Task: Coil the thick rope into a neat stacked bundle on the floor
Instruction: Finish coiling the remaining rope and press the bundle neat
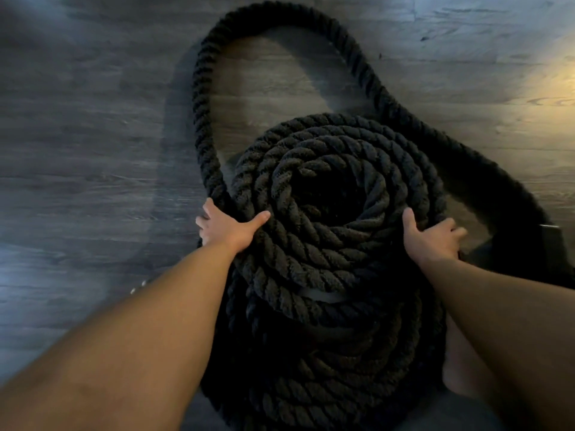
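A thick black twisted rope lies on the grey wood floor. Most of it is wound into a stacked coil (329,219) at the centre, several turns high. One loose loop (280,17) runs from the coil's left side, arcs far up the frame and comes back down the right side. My left hand (227,227) grips the rope at the coil's left edge, thumb across the top, fingers wrapped under. My right hand (432,237) holds the coil's right edge, thumb on top and fingers curled over the outer turn.
Grey wood-plank floor (93,135) spreads all round, with warm light at the right edge. My bare foot (460,377) stands against the coil's lower right. A dark end sleeve of the rope (550,244) lies at the far right.
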